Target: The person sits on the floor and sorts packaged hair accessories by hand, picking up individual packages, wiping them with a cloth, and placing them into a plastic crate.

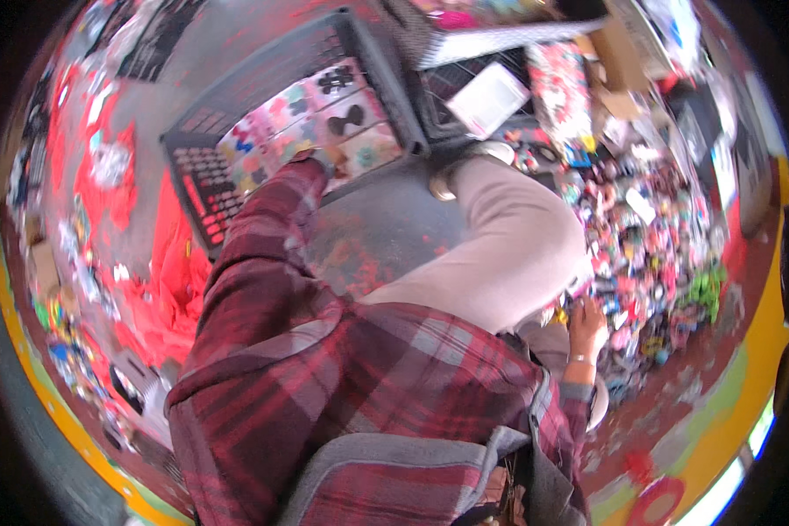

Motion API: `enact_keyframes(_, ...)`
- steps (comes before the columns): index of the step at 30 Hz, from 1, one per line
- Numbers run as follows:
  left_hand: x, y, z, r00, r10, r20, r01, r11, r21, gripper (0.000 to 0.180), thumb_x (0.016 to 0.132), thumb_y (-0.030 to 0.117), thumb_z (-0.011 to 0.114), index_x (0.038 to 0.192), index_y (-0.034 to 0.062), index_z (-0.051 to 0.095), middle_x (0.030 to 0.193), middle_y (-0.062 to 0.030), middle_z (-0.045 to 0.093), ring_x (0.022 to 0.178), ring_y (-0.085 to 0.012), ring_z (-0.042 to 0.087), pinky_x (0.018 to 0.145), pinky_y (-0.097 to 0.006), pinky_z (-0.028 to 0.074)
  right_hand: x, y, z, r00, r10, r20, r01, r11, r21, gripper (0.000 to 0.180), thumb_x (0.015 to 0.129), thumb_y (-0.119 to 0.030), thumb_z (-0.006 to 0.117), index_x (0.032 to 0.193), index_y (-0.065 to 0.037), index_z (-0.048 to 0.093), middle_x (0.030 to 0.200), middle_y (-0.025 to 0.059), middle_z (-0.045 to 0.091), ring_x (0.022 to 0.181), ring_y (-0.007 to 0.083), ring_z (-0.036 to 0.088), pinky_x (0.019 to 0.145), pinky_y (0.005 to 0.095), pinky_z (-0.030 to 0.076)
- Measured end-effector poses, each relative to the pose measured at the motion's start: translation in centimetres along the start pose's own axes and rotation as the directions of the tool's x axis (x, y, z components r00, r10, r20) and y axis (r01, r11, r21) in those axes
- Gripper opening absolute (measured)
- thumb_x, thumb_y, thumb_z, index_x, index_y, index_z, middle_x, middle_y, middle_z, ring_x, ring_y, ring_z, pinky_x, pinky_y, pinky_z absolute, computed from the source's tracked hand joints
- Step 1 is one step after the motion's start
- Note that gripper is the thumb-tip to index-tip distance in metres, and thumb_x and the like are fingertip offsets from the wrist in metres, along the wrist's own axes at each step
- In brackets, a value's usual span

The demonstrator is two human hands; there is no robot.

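My left arm, in a plaid sleeve, reaches over a dark plastic crate (412, 131). My left hand (333, 160) is at the sheets inside, blurred, its fingers not clear against them. Those patterned sheets (276, 118) carry bow and flower shapes; one shows a black bow (345, 121). Low at my right side, my right hand (587, 329) is at the near edge of a heap of small colourful items (649, 254). Its fingers look curled among the pieces, and whatever they hold is hidden.
Behind the crate's right corner stands another dark crate (438, 96) with a white box (489, 98) on it. A floral package (559, 92) and an open cardboard box (621, 57) sit nearby. Red plastic sheeting (174, 272) lies at left. My bent right leg (508, 237) separates crate and heap.
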State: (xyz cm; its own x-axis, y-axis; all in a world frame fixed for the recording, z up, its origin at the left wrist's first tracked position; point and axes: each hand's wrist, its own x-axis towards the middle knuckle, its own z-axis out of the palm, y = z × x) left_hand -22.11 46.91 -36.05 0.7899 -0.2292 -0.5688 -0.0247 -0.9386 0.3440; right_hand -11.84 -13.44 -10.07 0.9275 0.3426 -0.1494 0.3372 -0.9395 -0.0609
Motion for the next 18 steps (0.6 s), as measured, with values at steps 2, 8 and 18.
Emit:
enact_keyframes(2, 0.3, -2.1, 0.6, 0.956, -0.266, 0.121, 0.277, 0.956, -0.092, 0.036, 0.074, 0.023, 0.063, 0.105, 0.0051, 0.056, 0.086, -0.0169, 0.061, 0.074, -0.0281, 0.061, 0.064, -0.040, 0.051, 1.3, 3.1, 1.1, 0.977, -0.187, -0.104, 0.170, 0.974, -0.151, 0.024, 0.084, -0.025, 0.050, 0.095, -0.007, 0.062, 0.088, 0.0133, 0.062, 0.076, 0.0324, 0.059, 0.065, 0.0417, 0.047)
enact_keyframes(8, -1.4, -2.8, -6.5, 0.891, -0.454, 0.013, -0.104, -0.233, -0.967, 0.023, 0.082, 0.025, 0.053, 0.073, 0.0038, 0.056, 0.073, -0.0125, 0.062, 0.058, -0.0206, 0.058, 0.049, -0.033, 0.044, 3.4, 9.1, 0.0, 0.908, 0.418, 0.021, -0.389, 0.827, 0.406, 0.029, 0.070, -0.022, 0.052, 0.093, -0.014, 0.068, 0.089, 0.0099, 0.065, 0.080, 0.0252, 0.062, 0.073, 0.0326, 0.047)
enact_keyframes(18, -3.7, 39.0, -34.8, 0.752, 0.112, -0.650, -0.573, -0.377, -0.728, 0.033, 0.091, 0.027, 0.044, 0.065, 0.0068, 0.045, 0.090, -0.0173, 0.062, 0.076, -0.0230, 0.059, 0.075, -0.032, 0.046, 4.3, 15.8, 22.6, 0.878, 0.024, 0.479, 0.027, 0.995, -0.100, 0.030, 0.084, -0.028, 0.042, 0.101, -0.016, 0.063, 0.103, 0.0110, 0.062, 0.092, 0.0274, 0.061, 0.080, 0.0414, 0.047)
